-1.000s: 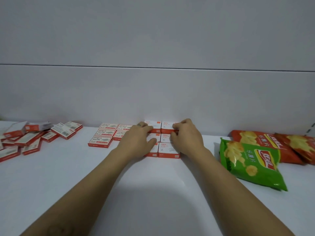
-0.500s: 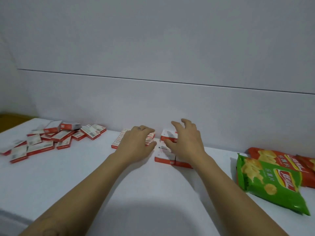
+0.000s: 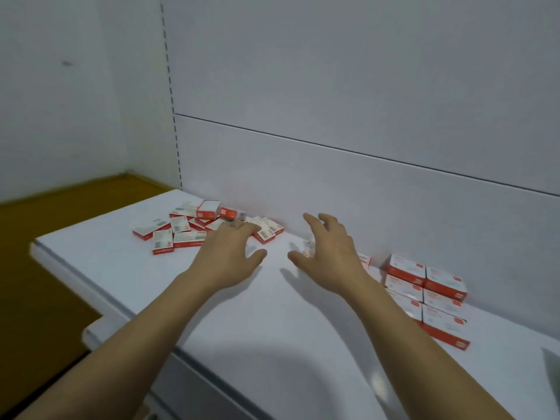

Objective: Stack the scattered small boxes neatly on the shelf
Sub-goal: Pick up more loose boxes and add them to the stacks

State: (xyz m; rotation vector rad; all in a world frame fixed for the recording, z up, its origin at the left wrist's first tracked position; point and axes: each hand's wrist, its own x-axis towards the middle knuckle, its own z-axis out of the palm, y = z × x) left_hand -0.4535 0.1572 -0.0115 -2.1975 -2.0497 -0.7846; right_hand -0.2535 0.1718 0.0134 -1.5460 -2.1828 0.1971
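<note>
Several small red-and-white boxes lie scattered in a loose pile (image 3: pixel 185 230) at the far left of the white shelf (image 3: pixel 272 322), against the back panel. A neat stack of the same boxes (image 3: pixel 427 292) stands to the right by the panel. My left hand (image 3: pixel 231 253) hovers open just right of the scattered pile, its fingertips over the nearest boxes (image 3: pixel 268 230). My right hand (image 3: pixel 328 253) is open too, fingers spread, in front of a low row of flat boxes (image 3: pixel 363 259) that it mostly hides. Neither hand holds anything.
The shelf's left end and front edge (image 3: pixel 100 294) drop off to a yellow-brown floor (image 3: pixel 45 268). A white back panel (image 3: pixel 333 177) rises behind the boxes. A dark corner of something shows at the right edge (image 3: pixel 553 368).
Both hands have left the neat stack and moved left toward the scattered pile, fingers spreading. The view has swung left, so the snack bags are out of sight.
</note>
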